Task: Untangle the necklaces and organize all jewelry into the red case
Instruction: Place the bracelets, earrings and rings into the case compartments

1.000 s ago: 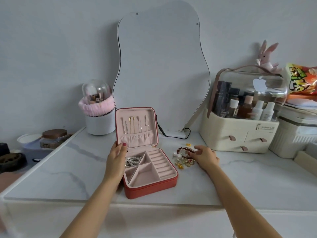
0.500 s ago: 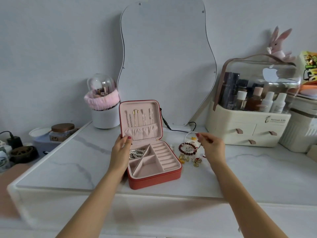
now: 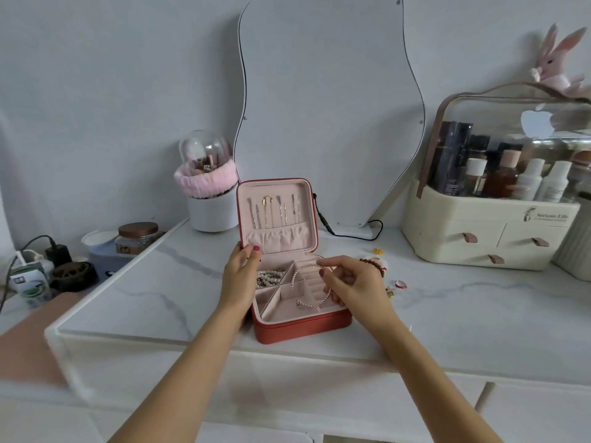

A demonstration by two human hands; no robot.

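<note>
Two hands work at the case (image 3: 300,321): left hand (image 3: 238,282) grips its left edge, right hand (image 3: 355,287) pinches a bangle (image 3: 311,303) over its front compartment. Right of the case, loose jewelry (image 3: 388,276) lies on open bench (image 3: 479,308).

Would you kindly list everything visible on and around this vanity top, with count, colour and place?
red case: one, red outside, pink lining, open at table centre
silver bangle: one, silver, held over the case tray
pearl jewelry: one cluster, white, back-left compartment
hanging necklaces: several, silver and gold, in the case lid
loose jewelry: small pile, red, gold and white, on the table right of the case
mirror: one, white, leaning on the wall
brush holder: one, white with pink band, left of the mirror
cosmetics organizer: one, cream, far right
plush bunny: one, pink, on the organizer
left hand: grips the case's left edge
right hand: pinches the bangle
</note>
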